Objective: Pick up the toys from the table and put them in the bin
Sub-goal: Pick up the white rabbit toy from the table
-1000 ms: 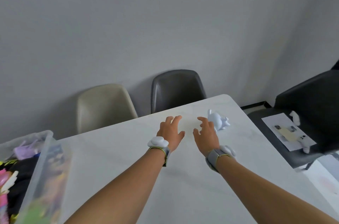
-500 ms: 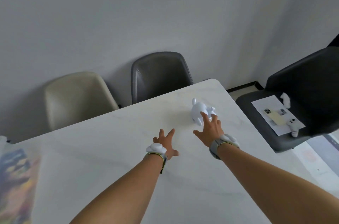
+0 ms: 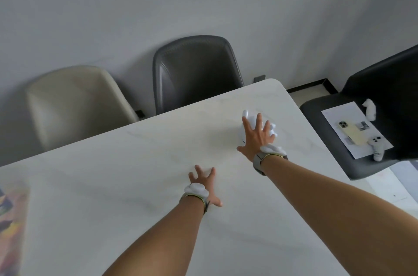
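The white toy (image 3: 245, 127) sat near the table's (image 3: 135, 174) far right corner, directly under the spread fingers of the right hand (image 3: 256, 138), while the left hand (image 3: 204, 182) rested open, well short.

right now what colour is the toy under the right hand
White, seen in the head view: the toy under the right hand.

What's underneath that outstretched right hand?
A white toy on the table. The right hand covers most of it; only its edges show.
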A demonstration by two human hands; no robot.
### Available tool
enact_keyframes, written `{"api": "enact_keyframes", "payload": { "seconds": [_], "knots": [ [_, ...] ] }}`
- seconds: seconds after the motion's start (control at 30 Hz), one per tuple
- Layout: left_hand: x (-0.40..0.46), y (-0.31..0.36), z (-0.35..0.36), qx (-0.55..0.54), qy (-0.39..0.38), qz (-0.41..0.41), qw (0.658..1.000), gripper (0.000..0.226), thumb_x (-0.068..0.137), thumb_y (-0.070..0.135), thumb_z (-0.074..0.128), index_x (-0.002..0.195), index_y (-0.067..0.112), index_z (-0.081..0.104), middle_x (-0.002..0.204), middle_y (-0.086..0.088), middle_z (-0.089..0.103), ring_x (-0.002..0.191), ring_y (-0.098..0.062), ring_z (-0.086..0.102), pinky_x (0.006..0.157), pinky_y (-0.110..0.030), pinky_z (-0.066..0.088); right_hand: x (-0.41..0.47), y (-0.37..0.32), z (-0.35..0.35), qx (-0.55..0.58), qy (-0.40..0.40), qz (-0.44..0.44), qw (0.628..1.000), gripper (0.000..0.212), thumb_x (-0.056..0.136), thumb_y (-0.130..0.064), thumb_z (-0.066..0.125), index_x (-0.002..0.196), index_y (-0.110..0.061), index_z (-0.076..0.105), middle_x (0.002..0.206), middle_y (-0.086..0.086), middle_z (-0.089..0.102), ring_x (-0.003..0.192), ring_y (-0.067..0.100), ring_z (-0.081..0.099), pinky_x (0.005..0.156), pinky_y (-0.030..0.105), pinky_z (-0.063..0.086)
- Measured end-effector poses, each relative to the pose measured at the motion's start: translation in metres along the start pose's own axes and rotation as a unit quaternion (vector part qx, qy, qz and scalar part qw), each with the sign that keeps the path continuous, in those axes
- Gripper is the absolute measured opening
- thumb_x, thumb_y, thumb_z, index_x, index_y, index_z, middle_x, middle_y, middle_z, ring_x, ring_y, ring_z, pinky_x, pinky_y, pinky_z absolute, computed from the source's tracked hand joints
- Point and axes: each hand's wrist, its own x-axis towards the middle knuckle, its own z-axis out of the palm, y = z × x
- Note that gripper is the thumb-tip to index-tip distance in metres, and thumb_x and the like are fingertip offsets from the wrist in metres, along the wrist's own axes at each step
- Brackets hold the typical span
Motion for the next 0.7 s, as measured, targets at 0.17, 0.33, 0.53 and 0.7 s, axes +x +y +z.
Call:
{"api": "enact_keyframes", "payload": {
  "seconds": [0.17, 0.33, 0.53, 0.7],
  "knots": [
    [0.001, 0.005, 0.022, -0.008, 0.033, -0.006, 0.999, 0.139, 0.066, 0.053, 0.086, 0.154, 0.039, -0.021, 0.155, -0.017, -0.039, 0.143, -0.052, -0.026, 0.107, -0.064, 0.039, 0.022, -0.004, 0.014, -0.042, -0.017, -0.001, 0.999, 0.133, 0.052, -0.057, 0.087, 0.152, -0.037, 0.002, 0.151, 0.016, 0.012, 0.129, 0.047, 0.028, 0.089, 0.056, 0.047],
    [-0.001, -0.003, 0.026, -0.001, 0.077, 0.016, 0.997, 0.136, 0.065, 0.054, 0.085, 0.154, 0.043, -0.016, 0.158, -0.014, -0.035, 0.147, -0.049, -0.021, 0.104, -0.052, 0.048, 0.034, -0.008, 0.02, -0.081, -0.017, 0.002, 0.997, 0.116, 0.064, -0.024, 0.083, 0.15, -0.042, 0.008, 0.143, 0.017, 0.019, 0.125, 0.041, 0.031, 0.083, 0.052, 0.052],
    [0.002, -0.008, 0.03, -0.004, 0.1, 0.031, 0.994, 0.136, 0.062, 0.059, 0.085, 0.155, 0.044, -0.014, 0.16, -0.013, -0.032, 0.149, -0.048, -0.016, 0.108, -0.048, 0.045, 0.034, -0.01, 0.034, -0.026, 0.0, -0.014, 1.0, 0.08, 0.076, 0.0, 0.068, 0.14, -0.037, 0.036, 0.145, 0.018, 0.016, 0.132, 0.042, 0.02, 0.068, 0.051, 0.058],
    [0.002, -0.011, 0.031, 0.006, 0.102, 0.031, 0.994, 0.136, 0.062, 0.063, 0.083, 0.154, 0.044, -0.015, 0.161, -0.012, -0.031, 0.149, -0.047, -0.015, 0.11, -0.048, 0.042, 0.009, -0.025, 0.034, 0.025, 0.012, -0.051, 0.998, 0.08, 0.075, 0.008, 0.063, 0.14, -0.035, 0.041, 0.146, 0.018, 0.018, 0.131, 0.04, 0.023, 0.064, 0.044, 0.058]
  ]
}}
